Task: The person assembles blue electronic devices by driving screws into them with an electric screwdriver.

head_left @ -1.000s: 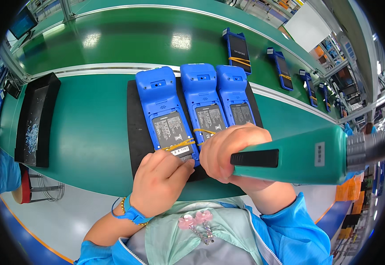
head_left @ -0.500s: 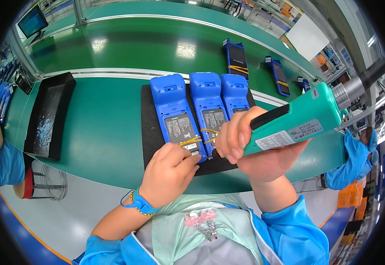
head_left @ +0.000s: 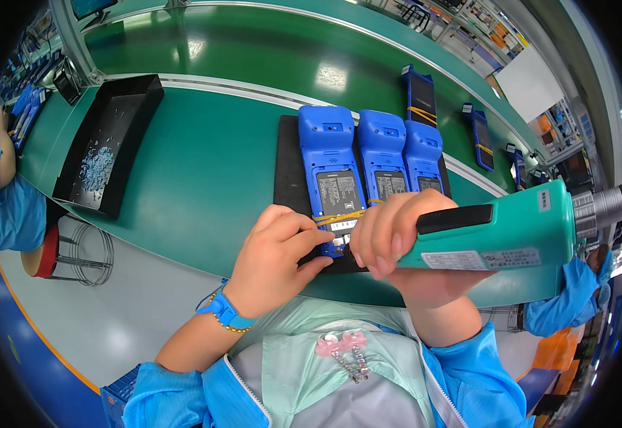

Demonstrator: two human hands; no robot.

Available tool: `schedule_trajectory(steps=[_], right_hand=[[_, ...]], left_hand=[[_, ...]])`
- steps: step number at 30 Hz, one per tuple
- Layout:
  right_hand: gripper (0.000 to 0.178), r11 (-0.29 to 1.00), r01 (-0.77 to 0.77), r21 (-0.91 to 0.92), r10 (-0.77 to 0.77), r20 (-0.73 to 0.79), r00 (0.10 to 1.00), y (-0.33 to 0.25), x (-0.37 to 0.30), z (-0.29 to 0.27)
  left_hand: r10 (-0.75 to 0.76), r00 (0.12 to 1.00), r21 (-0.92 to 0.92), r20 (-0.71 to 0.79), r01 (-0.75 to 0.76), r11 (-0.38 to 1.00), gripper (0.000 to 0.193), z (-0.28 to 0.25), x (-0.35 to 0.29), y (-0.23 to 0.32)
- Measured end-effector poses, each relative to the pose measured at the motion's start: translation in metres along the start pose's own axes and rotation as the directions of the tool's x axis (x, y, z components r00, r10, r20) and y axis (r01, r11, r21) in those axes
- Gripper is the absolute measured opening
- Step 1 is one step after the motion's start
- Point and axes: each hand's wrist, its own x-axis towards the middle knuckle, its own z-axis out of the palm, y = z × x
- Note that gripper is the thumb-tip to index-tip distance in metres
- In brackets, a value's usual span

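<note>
The fingers (head_left: 307,242) of the left hand (head_left: 269,251) reach the near end of the leftmost blue handheld terminal (head_left: 327,153), thumb and forefinger slightly parted beside a small whitish piece (head_left: 340,242); whether they pinch anything I cannot tell. The right hand's (head_left: 405,232) fingers are clenched around a teal electric screwdriver (head_left: 503,239).

The terminal lies back-up on a black mat (head_left: 287,162), its long axis running away from the person and leaning slightly left, with the thick head at the far end. Its near end sits between the left fingertips and the right fist, just right of the former. A yellow rubber band (head_left: 345,217) crosses it below the black battery (head_left: 337,192).

The screwdriver's long axis runs nearly crosswise, collar and cable toward the right; its working end is hidden by the right fingers. Two similar terminals (head_left: 382,146) lie alongside, to the right.
</note>
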Motion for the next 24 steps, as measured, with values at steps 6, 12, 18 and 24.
schedule_trajectory(steps=[6,12,18,24], right_hand=[[0.072,0.998,-0.024,-0.051,0.023,-0.015,1.000,0.008,0.002,0.008],[0.080,0.997,-0.055,-0.045,0.053,-0.041,0.998,0.008,0.001,0.006],[0.083,0.992,-0.044,-0.115,0.036,-0.072,0.997,0.012,0.006,0.011],[0.066,0.984,-0.069,-0.164,0.057,-0.075,0.996,0.008,0.005,0.013]], left_hand=[[-0.008,1.000,-0.049,-0.013,0.007,0.999,0.037,-0.001,-0.001,-0.002],[-0.008,1.000,-0.063,0.003,0.008,0.998,0.037,-0.002,-0.002,-0.002],[-0.011,1.000,-0.078,0.013,0.012,0.997,0.036,-0.004,-0.001,-0.003],[-0.014,1.000,-0.085,-0.004,0.014,0.996,0.035,-0.003,-0.002,-0.004]])
